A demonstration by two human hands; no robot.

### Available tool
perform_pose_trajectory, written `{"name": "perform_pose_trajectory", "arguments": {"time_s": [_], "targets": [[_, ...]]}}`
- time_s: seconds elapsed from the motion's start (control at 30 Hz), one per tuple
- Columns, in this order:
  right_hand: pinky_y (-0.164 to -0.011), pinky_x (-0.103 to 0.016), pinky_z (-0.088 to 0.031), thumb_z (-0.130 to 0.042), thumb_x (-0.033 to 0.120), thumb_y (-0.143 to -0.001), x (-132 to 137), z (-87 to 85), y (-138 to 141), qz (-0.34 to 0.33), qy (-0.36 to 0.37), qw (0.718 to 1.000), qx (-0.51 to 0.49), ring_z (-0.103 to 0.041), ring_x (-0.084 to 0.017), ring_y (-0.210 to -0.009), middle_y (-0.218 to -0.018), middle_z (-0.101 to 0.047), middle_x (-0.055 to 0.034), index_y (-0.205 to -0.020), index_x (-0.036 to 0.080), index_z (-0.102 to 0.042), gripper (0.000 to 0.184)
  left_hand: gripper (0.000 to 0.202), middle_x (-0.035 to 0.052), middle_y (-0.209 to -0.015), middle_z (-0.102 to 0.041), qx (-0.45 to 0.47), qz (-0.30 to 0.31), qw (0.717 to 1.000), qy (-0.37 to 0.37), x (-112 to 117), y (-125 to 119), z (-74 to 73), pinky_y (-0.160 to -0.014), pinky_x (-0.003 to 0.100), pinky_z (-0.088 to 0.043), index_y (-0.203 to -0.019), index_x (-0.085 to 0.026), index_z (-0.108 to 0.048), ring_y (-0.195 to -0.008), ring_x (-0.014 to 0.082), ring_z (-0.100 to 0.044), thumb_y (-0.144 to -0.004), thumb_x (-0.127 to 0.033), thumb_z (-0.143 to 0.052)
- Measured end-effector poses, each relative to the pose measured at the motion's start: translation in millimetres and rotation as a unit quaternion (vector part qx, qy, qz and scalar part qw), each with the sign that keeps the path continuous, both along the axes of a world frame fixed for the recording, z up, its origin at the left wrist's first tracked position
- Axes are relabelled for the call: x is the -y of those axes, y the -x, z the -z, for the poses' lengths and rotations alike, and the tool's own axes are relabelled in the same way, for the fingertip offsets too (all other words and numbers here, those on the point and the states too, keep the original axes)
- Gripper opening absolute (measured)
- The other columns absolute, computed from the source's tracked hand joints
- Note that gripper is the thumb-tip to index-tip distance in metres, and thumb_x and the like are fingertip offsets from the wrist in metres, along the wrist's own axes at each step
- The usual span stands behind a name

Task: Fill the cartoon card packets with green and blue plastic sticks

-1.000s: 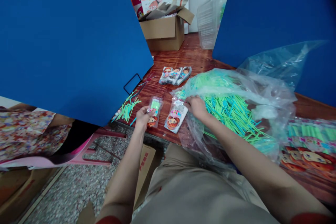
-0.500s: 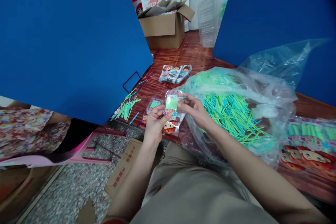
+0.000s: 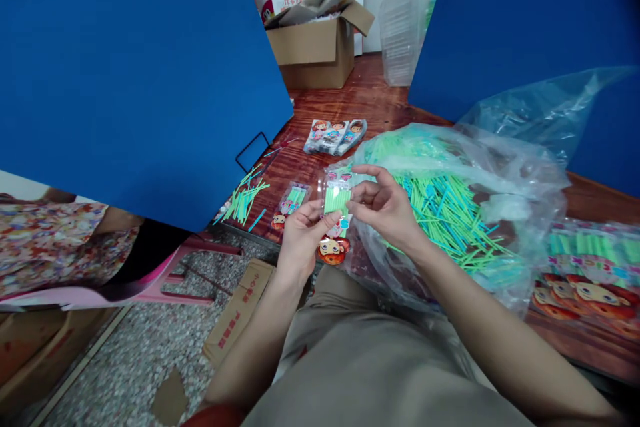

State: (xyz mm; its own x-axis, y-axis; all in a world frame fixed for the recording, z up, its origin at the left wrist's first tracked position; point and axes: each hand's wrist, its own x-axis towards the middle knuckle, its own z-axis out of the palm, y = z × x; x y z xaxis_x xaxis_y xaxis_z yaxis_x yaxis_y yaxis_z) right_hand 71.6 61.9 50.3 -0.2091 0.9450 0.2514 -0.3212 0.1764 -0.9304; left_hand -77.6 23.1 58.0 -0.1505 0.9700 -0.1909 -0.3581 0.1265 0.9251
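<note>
My left hand [image 3: 303,237] and my right hand [image 3: 385,207] together hold a clear plastic packet [image 3: 337,203] above the wooden table. Green sticks show inside it, and a printed cartoon-face card [image 3: 333,250] hangs at its lower end. My right fingers pinch its upper side, while my left fingers grip its lower side. Just left of my left hand, a similar packet of green sticks [image 3: 291,203] lies on the table. Beyond my right hand sits a large clear plastic bag [image 3: 450,220] of loose green and blue sticks.
Blue panels [image 3: 125,67] rise on both sides of the reddish wooden table [image 3: 350,107]. Loose sticks [image 3: 243,203], a stack of finished packets [image 3: 334,137] and printed sheets [image 3: 587,280] lie on it. A seated person in floral clothing [image 3: 55,247] is at the left.
The packet with the cartoon card has risen from the table into both hands. My hands have drawn closer together around it, and the other packet now lies on the table.
</note>
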Motion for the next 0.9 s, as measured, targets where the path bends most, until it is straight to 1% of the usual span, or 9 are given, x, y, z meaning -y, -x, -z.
{"name": "perform_pose_trajectory", "arguments": {"time_s": [0.07,0.17,0.23,0.4,0.53,0.67,0.77,0.9], "targets": [[-0.055,-0.025,-0.049,-0.081,0.032,-0.07,1.1,-0.6,-0.6,-0.002,-0.005,1.0,0.001,-0.056,-0.011,-0.058,-0.07,-0.058,0.0066,-0.114,0.027,-0.052,0.053,0.039,0.0015,-0.077,-0.076,-0.006,-0.001,1.0,-0.01,1.1,0.0,-1.0,-0.061,0.023,-0.053,-0.082,-0.016,-0.071,-0.062,0.0122,-0.067,-0.052,-0.027,-0.093],[-0.055,-0.026,-0.049,-0.081,0.032,-0.071,1.9,-1.0,-1.9,-0.002,-0.013,1.0,0.011,-0.055,-0.011,-0.059,-0.071,-0.057,0.0067,-0.114,0.028,-0.052,0.052,0.035,0.003,-0.081,-0.077,-0.013,0.015,0.999,-0.026,2.7,-0.4,-2.9,-0.069,0.024,-0.054,-0.081,-0.016,-0.072,-0.068,0.0129,-0.068,-0.055,-0.03,-0.091],[-0.055,-0.026,-0.048,-0.081,0.032,-0.071,2.5,-1.4,-2.7,-0.004,-0.017,1.0,0.015,-0.054,-0.011,-0.058,-0.07,-0.056,0.0067,-0.114,0.028,-0.052,0.052,0.033,0.0033,-0.083,-0.077,-0.014,0.022,0.999,-0.03,4.0,-1.0,-3.9,-0.072,0.025,-0.054,-0.08,-0.016,-0.072,-0.07,0.0128,-0.068,-0.057,-0.031,-0.091],[-0.054,-0.027,-0.047,-0.081,0.035,-0.07,4.5,-4.4,-2.7,0.001,-0.007,1.0,0.011,-0.053,-0.012,-0.06,-0.074,-0.054,0.0054,-0.113,0.029,-0.054,0.051,0.033,0.002,-0.079,-0.076,-0.005,0.019,1.0,-0.02,6.5,-3.4,-3.6,-0.069,0.024,-0.052,-0.079,-0.017,-0.072,-0.066,0.0121,-0.066,-0.056,-0.03,-0.091],[-0.054,-0.028,-0.047,-0.079,0.038,-0.071,5.5,-6.8,-2.3,0.011,-0.004,1.0,0.029,-0.052,-0.013,-0.058,-0.071,-0.052,0.0054,-0.112,0.029,-0.054,0.049,0.036,0.0017,-0.076,-0.074,-0.007,0.015,1.0,-0.01,7.5,-5.3,-3.7,-0.065,0.026,-0.051,-0.079,-0.016,-0.071,-0.063,0.0128,-0.065,-0.054,-0.031,-0.092],[-0.054,-0.028,-0.047,-0.079,0.037,-0.07,5.7,-7.0,-3.4,0.015,-0.005,0.999,0.032,-0.051,-0.012,-0.057,-0.072,-0.052,0.0058,-0.112,0.029,-0.054,0.049,0.032,0.0006,-0.073,-0.072,-0.006,0.01,1.0,-0.012,7.6,-6.4,-5.6,-0.067,0.025,-0.05,-0.076,-0.016,-0.071,-0.064,0.0122,-0.063,-0.055,-0.03,-0.092],[-0.054,-0.027,-0.047,-0.081,0.035,-0.069,5.5,-6.6,-3.7,0.015,-0.005,1.0,0.026,-0.051,-0.011,-0.057,-0.073,-0.053,0.0056,-0.111,0.028,-0.055,0.049,0.031,-0.0009,-0.069,-0.07,-0.008,0.004,1.0,-0.015,7.2,-6.8,-5.6,-0.066,0.024,-0.048,-0.074,-0.016,-0.072,-0.062,0.0109,-0.061,-0.055,-0.03,-0.091],[-0.054,-0.026,-0.046,-0.08,0.033,-0.07,5.0,-6.6,-2.2,0.013,-0.008,1.0,0.02,-0.052,-0.011,-0.057,-0.07,-0.055,0.0058,-0.113,0.028,-0.056,0.05,0.032,-0.001,-0.071,-0.07,-0.009,0.008,1.0,-0.02,7.1,-7.4,-4.1,-0.065,0.023,-0.046,-0.074,-0.016,-0.072,-0.063,0.0097,-0.059,-0.053,-0.03,-0.092]]}}
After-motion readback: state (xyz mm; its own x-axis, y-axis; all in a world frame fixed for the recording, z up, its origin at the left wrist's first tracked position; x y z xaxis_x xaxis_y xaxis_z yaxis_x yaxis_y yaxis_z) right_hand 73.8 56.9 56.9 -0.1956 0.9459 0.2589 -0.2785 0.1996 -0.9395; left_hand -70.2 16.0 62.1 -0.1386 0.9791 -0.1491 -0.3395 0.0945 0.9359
